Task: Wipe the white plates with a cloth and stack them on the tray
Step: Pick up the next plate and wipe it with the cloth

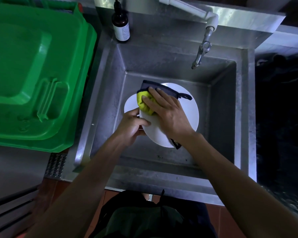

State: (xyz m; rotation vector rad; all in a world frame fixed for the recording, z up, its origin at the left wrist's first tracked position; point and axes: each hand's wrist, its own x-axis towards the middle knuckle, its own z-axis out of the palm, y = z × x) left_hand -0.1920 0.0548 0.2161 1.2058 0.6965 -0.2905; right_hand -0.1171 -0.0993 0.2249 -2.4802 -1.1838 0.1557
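A white plate [187, 110] is held over the steel sink [222, 103]. My left hand [131, 127] grips its left rim, thumb on top. My right hand [167, 112] lies flat on a yellow and dark grey cloth [144, 103] and presses it onto the plate's face. The cloth's grey part with a black loop sticks out past my fingers, and a dark corner hangs below the plate's near edge. A second white plate [130, 104] shows beneath, lower in the sink, mostly hidden. No tray is in view.
A large green plastic bin lid [34, 74] fills the left side. A brown pump bottle [121, 26] stands on the sink's back left corner. The tap [202, 52] hangs over the basin's back right. Dark wet surface lies to the right.
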